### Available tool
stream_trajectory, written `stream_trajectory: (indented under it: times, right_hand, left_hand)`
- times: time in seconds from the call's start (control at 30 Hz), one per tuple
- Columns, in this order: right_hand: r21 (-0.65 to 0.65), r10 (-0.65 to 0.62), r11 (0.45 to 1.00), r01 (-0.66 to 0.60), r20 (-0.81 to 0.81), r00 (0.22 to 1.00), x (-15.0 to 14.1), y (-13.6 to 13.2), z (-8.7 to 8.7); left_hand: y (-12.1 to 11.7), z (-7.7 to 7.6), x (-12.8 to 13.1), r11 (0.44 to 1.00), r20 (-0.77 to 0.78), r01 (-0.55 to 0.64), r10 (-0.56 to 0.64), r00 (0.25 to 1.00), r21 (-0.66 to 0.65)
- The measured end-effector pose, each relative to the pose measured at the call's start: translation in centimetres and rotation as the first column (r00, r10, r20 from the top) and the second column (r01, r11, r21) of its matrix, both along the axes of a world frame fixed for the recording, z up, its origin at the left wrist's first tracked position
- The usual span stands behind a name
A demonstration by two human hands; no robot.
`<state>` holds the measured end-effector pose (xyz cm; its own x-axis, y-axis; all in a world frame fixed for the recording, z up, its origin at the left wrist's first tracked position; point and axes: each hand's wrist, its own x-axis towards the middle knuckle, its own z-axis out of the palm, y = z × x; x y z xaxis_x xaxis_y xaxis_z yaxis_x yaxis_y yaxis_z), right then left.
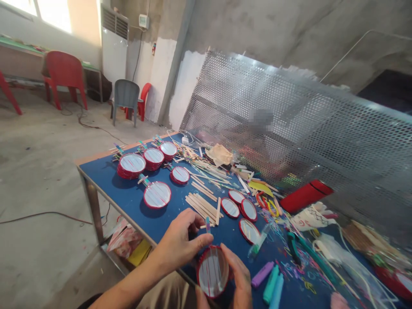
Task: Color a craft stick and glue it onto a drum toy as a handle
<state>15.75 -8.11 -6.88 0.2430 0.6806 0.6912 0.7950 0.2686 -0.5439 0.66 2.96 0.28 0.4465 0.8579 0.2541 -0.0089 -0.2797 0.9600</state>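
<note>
My left hand [182,240] pinches the top rim of a small round red-rimmed mirror [212,271] with coloured bands stretched across it. My right hand [236,279] cups the same mirror from the right and below. A short stick [207,224] stands up just behind the mirror at my left fingertips. Both hands hover over the near edge of a blue table [128,199]. A pile of wooden craft sticks [202,206] lies just beyond my hands.
More red-rimmed mirrors lie on the table: a stack [131,165] at the far left, one [157,194] nearer, others [240,208] in the middle. Chalk-like markers [270,281], rubber bands and a red case [304,195] sit right. A perforated metal screen [289,124] backs the table.
</note>
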Motion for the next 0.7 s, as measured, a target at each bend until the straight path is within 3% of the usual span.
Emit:
stream_trajectory:
  times: [0.3, 0.47, 0.7]
  right_hand:
    - [0.164, -0.073, 0.986, 0.033, 0.246, 0.966, -0.6, 1.1, -0.1]
    - [0.194, 0.003, 0.979, -0.071, 0.329, 0.944, 0.6, 1.4, 0.2]
    - [-0.028, 0.048, 0.999, -0.047, 0.052, 0.997, -0.7, 0.1, 1.5]
  left_hand:
    - [-0.1, 0.5, 0.0, 1.0, -0.008, -0.01, 0.01, 1.0, 0.001]
    - [-0.2, 0.9, 0.0, 0.998, -0.001, -0.045, 0.045, 0.999, -0.034]
    - [-0.2, 0.9, 0.1, 0.997, -0.037, -0.083, 0.082, 0.996, -0.01]
